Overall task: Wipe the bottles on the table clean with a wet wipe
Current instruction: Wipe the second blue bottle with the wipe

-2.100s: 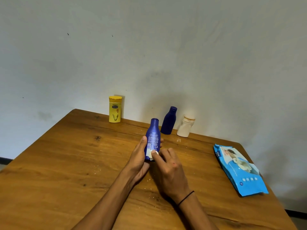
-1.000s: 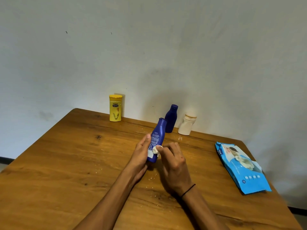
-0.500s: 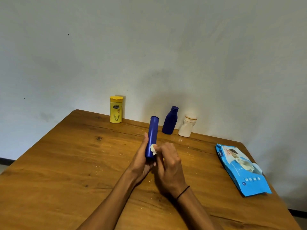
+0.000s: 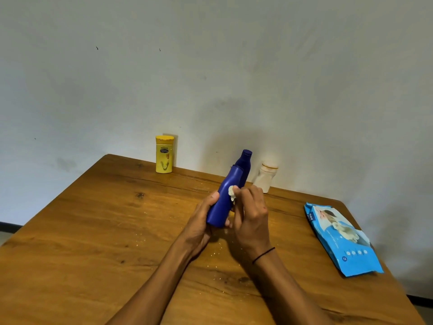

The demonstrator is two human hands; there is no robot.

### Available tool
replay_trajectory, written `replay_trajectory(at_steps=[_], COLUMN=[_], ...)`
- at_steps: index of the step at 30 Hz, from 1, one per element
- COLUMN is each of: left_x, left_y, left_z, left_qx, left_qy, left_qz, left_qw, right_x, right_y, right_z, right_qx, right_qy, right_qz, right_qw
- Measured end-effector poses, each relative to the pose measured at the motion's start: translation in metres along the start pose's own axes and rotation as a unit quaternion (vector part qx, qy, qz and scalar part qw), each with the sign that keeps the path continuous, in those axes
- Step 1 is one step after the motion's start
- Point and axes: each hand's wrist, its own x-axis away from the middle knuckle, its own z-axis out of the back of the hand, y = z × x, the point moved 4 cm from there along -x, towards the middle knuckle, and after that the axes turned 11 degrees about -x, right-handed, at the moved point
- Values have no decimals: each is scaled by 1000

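My left hand (image 4: pixel 201 221) grips the lower part of a blue bottle (image 4: pixel 223 198), held above the table and tilted with its cap to the upper right. My right hand (image 4: pixel 250 214) pinches a small crumpled white wet wipe (image 4: pixel 231 192) against the bottle's side, near its middle. Behind the held bottle stands a second dark blue bottle (image 4: pixel 244 161), partly hidden by it. A white bottle (image 4: pixel 266 177) stands to its right and a yellow bottle (image 4: pixel 164 154) further left, all by the wall.
A blue pack of wet wipes (image 4: pixel 341 238) lies flat near the right edge of the wooden table (image 4: pixel 93 231). Small pale crumbs are scattered on the wood under my hands. A grey wall rises right behind the table's far edge.
The held bottle has turned in my left hand, so its label no longer shows, and it now leans right. The wipe has moved up from the bottle's base toward its middle.
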Motion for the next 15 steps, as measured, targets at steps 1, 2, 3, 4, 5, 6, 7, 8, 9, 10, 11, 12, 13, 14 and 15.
replay_trajectory(at_steps=[1,2,3,4,5,6,7,8,9,10,11,12,13,14,15], left_x=[0,1,1,0,-1,-1,0,0,0,-1,-2,-3,-4,-4,-2], left_y=[0,0,-2,-4,-7,-7,-7,-7,-7,-6,-6,-5,-5,-4,-3], left_z=[-1,-2,-2,-2,-1,-2,-3,-3,-2,0,4,6,10,12,15], left_qx=[-16,-32,-46,-57,-66,-77,-85,-89,-95,-108,-124,-137,-152,-160,-162], left_qy=[2,4,5,6,6,9,13,19,28,45,69,95,125,155,180], left_qz=[3,9,16,24,32,38,41,42,39,34,26,16,8,4,1], left_qw=[1000,999,999,998,997,996,995,995,994,993,990,986,980,975,970], right_x=[-6,-12,-17,-20,-22,-24,-23,-22,-20,-17,-12,-6,1,7,14], right_y=[5,9,13,15,16,17,17,17,15,12,7,1,-5,-11,-15], right_z=[1,2,3,4,4,3,3,3,2,2,2,1,0,-2,-3], right_qx=[4,7,6,4,2,0,-5,-10,-12,-9,-3,3,9,15,20], right_qy=[10,17,20,21,20,16,11,3,-9,-26,-46,-71,-100,-130,-155], right_qz=[0,-4,-11,-19,-29,-36,-40,-39,-32,-20,-5,10,23,36,49], right_qw=[1000,1000,1000,1000,999,999,999,999,999,999,999,997,995,991,986])
